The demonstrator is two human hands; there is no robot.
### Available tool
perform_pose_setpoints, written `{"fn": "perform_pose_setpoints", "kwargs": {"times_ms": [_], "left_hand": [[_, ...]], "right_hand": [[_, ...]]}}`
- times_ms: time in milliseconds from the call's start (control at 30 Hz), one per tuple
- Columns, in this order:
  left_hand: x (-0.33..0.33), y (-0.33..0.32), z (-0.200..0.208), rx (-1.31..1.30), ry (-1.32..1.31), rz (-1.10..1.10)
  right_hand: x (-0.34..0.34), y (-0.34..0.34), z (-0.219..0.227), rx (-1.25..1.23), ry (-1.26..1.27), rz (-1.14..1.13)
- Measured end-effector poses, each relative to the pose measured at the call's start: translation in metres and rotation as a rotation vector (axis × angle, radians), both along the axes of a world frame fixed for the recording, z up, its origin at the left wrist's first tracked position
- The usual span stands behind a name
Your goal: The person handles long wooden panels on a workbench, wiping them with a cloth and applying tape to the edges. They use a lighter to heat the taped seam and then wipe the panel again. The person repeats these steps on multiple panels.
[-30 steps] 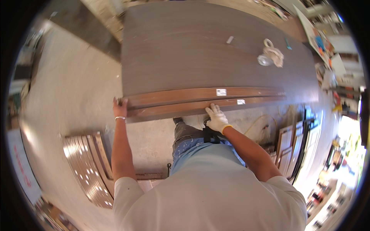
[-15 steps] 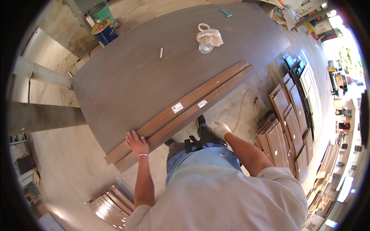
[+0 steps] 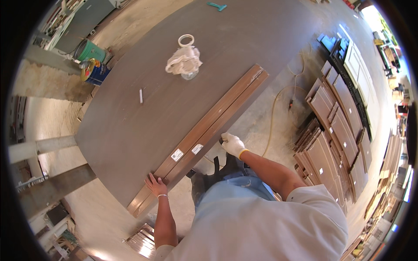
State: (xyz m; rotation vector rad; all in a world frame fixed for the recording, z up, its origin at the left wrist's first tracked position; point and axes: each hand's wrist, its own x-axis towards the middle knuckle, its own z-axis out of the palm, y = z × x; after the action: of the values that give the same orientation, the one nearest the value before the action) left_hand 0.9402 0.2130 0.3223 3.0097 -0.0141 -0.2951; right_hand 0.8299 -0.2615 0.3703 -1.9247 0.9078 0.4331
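Two long brown boards lie side by side along the near edge of the big grey-brown table [image 3: 130, 126]. The far board [image 3: 204, 124] and the near board [image 3: 230, 112] each carry a white label, and they touch or nearly touch. My bare left hand [image 3: 156, 185] rests on the boards near their left end, fingers stretched out. My right hand [image 3: 233, 145], in a white glove, is just off the table's near edge, beside the middle of the near board. Its fingers are curled closed; whether they hold anything is hidden, though something dark shows beside them.
On the table are a white marker-like stick [image 3: 141, 96], a crumpled cloth [image 3: 185, 61] on a clear container, a tape roll [image 3: 186, 41] and a teal tool [image 3: 217, 6]. Stacked brown panels [image 3: 331, 126] stand right, near a hose [image 3: 273, 115]. Cans [image 3: 95, 73] stand far left.
The gap between the boards has narrowed. My left hand stays on them, while my right hand has come forward to the table edge and closed. The whole view has turned.
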Motion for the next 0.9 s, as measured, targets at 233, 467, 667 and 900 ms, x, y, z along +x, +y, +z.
{"fn": "perform_pose_setpoints", "kwargs": {"times_ms": [233, 467, 667, 900], "left_hand": [[0.001, -0.133, 0.012, -0.037, 0.096, -0.390], [0.007, -0.169, 0.035, 0.130, 0.165, -0.657], [0.017, -0.110, 0.020, 0.010, 0.052, -0.761], [0.026, -0.049, 0.039, 0.040, 0.043, -0.802]], "right_hand": [[0.025, -0.017, -0.009, 0.167, -0.055, 0.091], [-0.005, 0.004, -0.013, 0.222, -0.095, -0.034], [-0.096, 0.055, -0.020, 0.102, 0.108, -0.306], [-0.228, 0.178, -0.042, 0.206, 0.226, -0.929]]}}
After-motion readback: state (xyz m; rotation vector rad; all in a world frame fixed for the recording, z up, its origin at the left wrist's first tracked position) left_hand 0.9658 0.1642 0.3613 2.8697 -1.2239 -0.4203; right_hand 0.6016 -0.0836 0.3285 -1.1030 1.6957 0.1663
